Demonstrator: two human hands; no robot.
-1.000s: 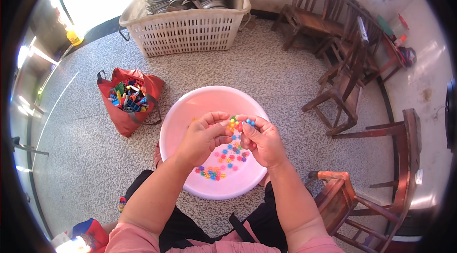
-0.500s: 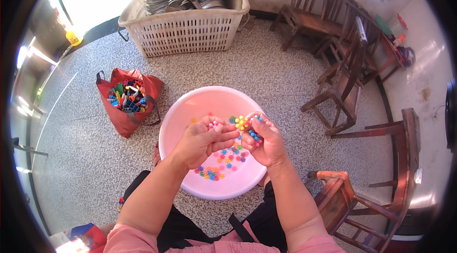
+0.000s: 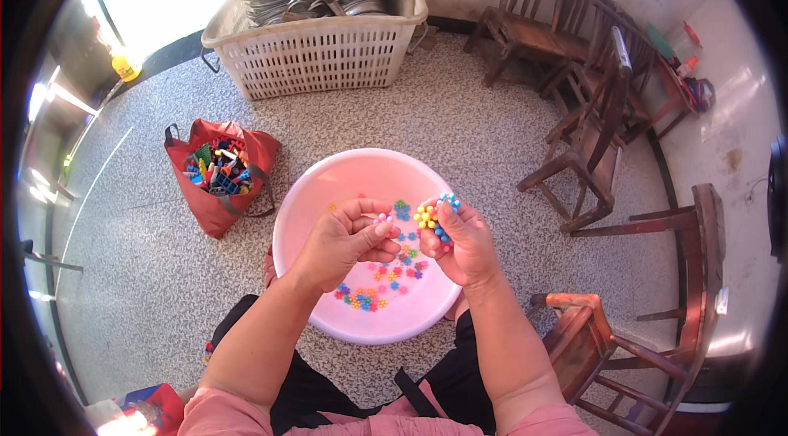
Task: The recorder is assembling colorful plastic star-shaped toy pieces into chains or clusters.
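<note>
no text, label, brand, number or sign can be read on anything in the head camera's view.

I see two hands (image 3: 343,245), one pink tub (image 3: 361,175), one toy bag (image 3: 217,219), one basket (image 3: 320,57). Little flowers (image 3: 366,300) are too many to count.

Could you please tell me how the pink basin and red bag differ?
The pink basin is round and smooth-rimmed; the red bag is soft and slouched. The basin holds scattered flower-like pieces; the bag holds a dense heap of mixed toy parts. The basin is beneath the left hand and right hand; the bag is off left. Both stand open on the floor.
</note>
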